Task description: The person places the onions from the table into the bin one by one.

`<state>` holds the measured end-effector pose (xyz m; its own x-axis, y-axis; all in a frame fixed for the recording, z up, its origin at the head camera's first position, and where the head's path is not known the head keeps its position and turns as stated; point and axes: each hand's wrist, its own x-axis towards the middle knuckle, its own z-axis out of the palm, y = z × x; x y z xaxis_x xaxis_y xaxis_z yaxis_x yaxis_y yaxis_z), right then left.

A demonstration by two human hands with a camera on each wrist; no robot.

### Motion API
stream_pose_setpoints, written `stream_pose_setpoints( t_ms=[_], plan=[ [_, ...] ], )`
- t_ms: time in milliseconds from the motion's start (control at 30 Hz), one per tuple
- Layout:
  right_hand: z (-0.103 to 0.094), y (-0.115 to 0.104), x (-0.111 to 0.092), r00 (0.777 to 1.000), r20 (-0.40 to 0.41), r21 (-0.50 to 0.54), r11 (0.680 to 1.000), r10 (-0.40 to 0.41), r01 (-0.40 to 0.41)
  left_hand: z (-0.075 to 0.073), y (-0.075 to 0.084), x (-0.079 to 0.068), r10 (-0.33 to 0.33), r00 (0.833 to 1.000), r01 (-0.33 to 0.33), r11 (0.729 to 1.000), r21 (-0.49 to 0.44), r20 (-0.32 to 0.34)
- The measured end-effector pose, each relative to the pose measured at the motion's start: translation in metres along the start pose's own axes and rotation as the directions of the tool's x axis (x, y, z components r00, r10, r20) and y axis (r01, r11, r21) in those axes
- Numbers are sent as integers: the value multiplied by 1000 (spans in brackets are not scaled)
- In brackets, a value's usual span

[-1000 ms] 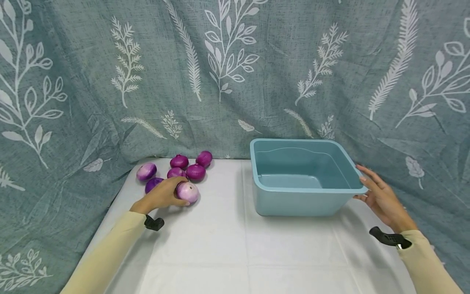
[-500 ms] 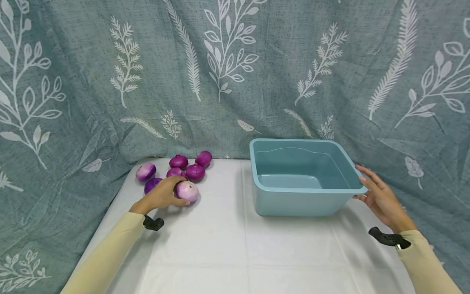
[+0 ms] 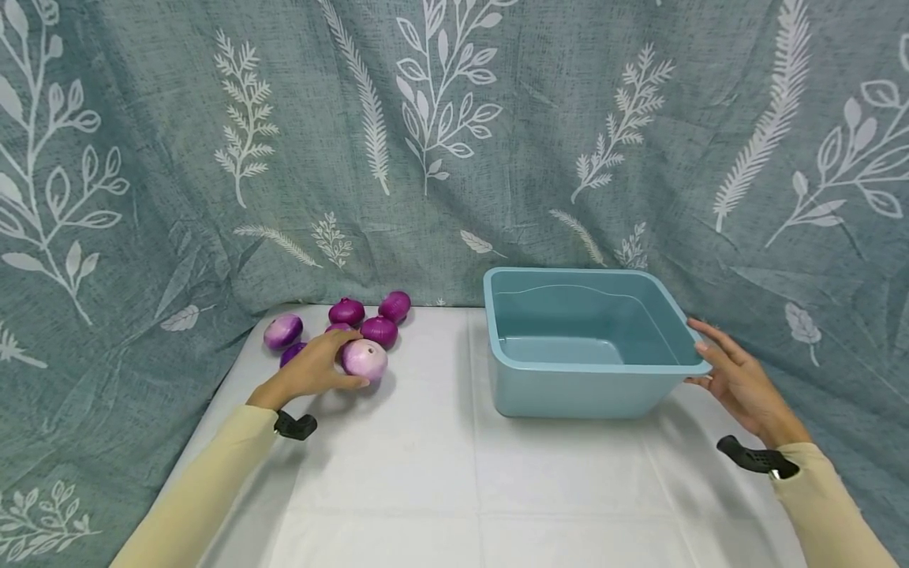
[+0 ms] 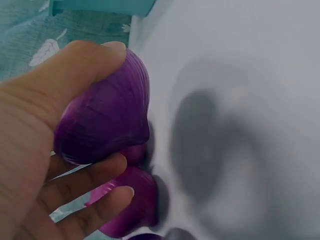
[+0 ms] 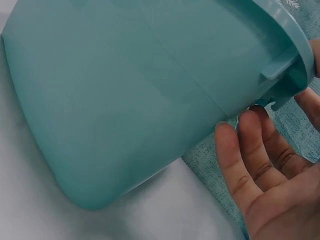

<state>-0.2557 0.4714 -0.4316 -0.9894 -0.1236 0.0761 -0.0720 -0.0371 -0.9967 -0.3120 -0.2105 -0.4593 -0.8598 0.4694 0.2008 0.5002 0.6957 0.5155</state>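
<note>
Visibly, our left fingers [image 4: 110, 169] curl wide round a plump onion [image 3: 365, 361], pale pink and deep purple, while our right fingers [image 5: 228, 150] grip the teal tub rim [image 3: 596, 368]

Pale purple onion [image 3: 365, 361] pinched in left hand [image 3: 308, 370], rectangular blue-green bin [image 3: 568, 394], upright, open-topped, right of it

No lettering, label, brand, number or sign can be read in any view.

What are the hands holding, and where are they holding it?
The left hand holds the pale onion by its sides, between thumb and fingers. The right hand holds the tub by the rim at its right end.
</note>
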Motion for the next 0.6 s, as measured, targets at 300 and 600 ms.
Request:
stream_pose_setpoints(
  t_ms=[300,600],
  plan=[
    [0,-1,1,1000,-5,0,1000,12,-12,-9,17,10,-11,1000,11,998,-59,-1],
    [1,0,2,1000,-6,30,999,17,-17,-14,42,23,-30,1000,29,984,-178,-7]
  ],
)
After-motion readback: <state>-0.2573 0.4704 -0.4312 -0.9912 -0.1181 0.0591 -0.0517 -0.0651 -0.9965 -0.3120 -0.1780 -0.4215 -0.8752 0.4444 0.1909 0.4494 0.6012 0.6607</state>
